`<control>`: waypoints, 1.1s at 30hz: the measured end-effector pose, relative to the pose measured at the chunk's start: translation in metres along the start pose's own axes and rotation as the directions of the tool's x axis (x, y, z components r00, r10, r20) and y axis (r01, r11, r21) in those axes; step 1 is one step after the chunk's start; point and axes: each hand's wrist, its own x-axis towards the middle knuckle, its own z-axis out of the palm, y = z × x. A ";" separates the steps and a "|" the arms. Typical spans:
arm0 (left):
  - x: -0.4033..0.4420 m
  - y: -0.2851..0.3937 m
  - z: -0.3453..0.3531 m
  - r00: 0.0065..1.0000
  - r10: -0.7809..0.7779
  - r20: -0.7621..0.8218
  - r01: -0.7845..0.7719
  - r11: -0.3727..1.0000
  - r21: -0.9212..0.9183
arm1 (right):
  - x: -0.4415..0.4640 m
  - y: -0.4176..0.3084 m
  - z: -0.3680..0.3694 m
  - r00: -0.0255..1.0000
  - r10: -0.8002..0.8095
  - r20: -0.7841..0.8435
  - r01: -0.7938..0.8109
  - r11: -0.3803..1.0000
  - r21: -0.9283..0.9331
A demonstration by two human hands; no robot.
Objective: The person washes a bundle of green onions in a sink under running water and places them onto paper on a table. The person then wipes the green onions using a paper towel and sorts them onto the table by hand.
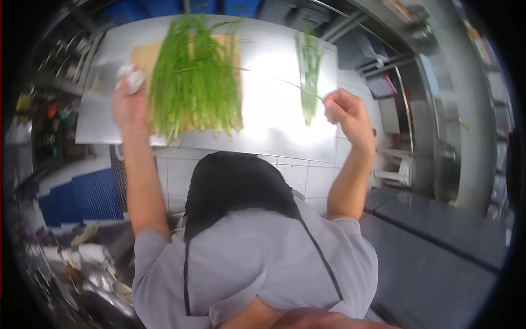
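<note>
A large pile of green onions [189, 82] lies on a tan cutting board [141, 55] on the steel table, pale ends toward me. A smaller bunch [308, 71] lies on bare steel to the right. My left hand [130, 107], left of the pile, is closed around a crumpled white cloth or paper [131, 78]; motion blur hides which. Over the table's right side, my right hand [348, 112] pinches one thin green onion stalk [291, 84] at its end. That stalk points left, crossing above the small bunch.
The steel table [268, 118] ends just before my black apron [235, 181]. Blue bins [241, 6] stand beyond its far edge. Grey cabinets [438, 247] are behind me on the right, near a white stool [397, 169]. Metal cookware [101, 277] sits at lower left.
</note>
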 end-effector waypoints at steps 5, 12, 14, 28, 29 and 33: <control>0.006 0.029 -0.048 0.992 0.016 -0.126 -0.023 0.998 -0.060 | 0.015 0.012 -0.010 0.981 0.098 -0.169 -0.079 0.990 0.115; -0.016 0.031 -0.023 0.998 -0.063 0.018 0.065 0.988 -0.141 | 0.048 0.035 -0.032 0.907 0.074 -0.414 0.117 0.902 0.417; -0.025 0.029 -0.015 0.993 -0.096 0.065 0.105 0.982 -0.156 | 0.055 0.039 -0.030 0.835 0.085 -0.543 0.115 0.939 0.323; -0.068 0.003 0.008 0.966 -0.250 0.067 0.253 0.966 -0.045 | 0.012 0.156 0.035 0.829 -0.053 -0.556 -0.332 0.754 -0.567; -0.068 0.003 0.009 0.965 -0.253 0.074 0.256 0.966 -0.046 | 0.012 0.156 0.035 0.827 -0.102 -0.553 -0.309 0.740 -0.598; -0.071 0.002 0.012 0.960 -0.260 0.103 0.265 0.963 -0.039 | 0.013 0.149 0.033 0.832 -0.191 -0.520 -0.255 0.701 -0.666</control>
